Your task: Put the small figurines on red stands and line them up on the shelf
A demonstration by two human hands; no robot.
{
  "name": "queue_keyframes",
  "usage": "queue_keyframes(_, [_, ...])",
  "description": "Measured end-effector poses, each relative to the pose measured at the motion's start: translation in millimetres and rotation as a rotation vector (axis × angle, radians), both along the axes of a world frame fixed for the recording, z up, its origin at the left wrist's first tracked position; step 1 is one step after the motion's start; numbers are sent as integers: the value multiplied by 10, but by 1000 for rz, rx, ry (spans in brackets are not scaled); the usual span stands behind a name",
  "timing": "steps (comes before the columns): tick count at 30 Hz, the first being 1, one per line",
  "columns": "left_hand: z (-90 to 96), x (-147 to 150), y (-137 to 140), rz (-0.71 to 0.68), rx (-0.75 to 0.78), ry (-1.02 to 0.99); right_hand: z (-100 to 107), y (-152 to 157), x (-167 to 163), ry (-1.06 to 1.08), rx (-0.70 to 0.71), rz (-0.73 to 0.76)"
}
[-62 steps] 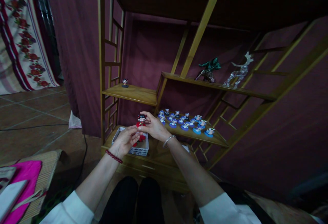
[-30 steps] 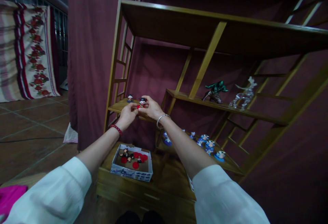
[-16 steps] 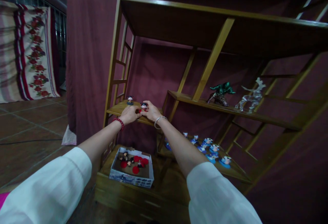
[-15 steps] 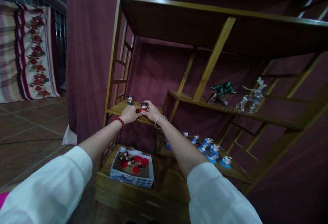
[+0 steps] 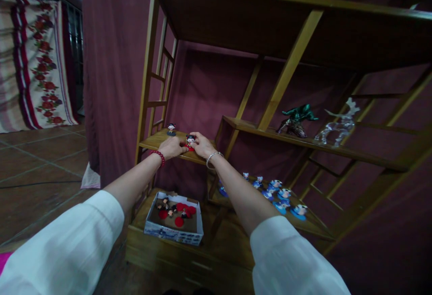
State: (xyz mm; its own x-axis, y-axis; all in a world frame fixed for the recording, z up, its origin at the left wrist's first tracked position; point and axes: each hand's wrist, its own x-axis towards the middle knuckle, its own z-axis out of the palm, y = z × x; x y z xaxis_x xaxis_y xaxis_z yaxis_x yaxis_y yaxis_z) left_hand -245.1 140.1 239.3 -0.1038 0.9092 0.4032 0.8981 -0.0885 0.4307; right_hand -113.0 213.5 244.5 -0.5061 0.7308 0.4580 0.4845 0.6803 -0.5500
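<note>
Both hands, the left hand (image 5: 173, 147) and right hand (image 5: 202, 144), are pinching a red figurine (image 5: 190, 141) between their fingertips, resting it on the shelf (image 5: 158, 140) near another figurine (image 5: 171, 129).

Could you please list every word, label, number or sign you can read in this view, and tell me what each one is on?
No text can be read anywhere in this view.
The white box has a dark blue printed band along its front wall, too small and blurred to tell whether it is lettering or pattern.
The red figurine between the left hand and right hand shows no lettering.
The blue-based figurines show none either.
</note>
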Motion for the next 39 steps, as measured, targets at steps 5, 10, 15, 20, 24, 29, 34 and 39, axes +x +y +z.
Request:
queue_keyframes(5, [17,-15,26,-37,-38,-10,-34,79,13,104,-65,53])
queue_keyframes(10, [15,6,25,23,-55,2,22,42,8,92,-89,71])
queue_keyframes(15, [39,32,-1,46,-53,-3,3,55,-27,129,-110,75])
queue_keyframes(20, [38,29,15,53,-58,0,-41,89,-40,121,-83,78])
queue_keyframes(24, [10,15,37,51,-50,10,-29,33,-24,102,-26,87])
queue_keyframes(29, [2,4,43,35,-50,15,-20,-31,-5,110,-32,67])
queue_keyframes(34, [22,25,21,63,-68,18,-76,-6,-3,181,-124,111])
queue_keyframes(39, [34,38,8,44,-69,38,-147,65,-39,315,-252,109])
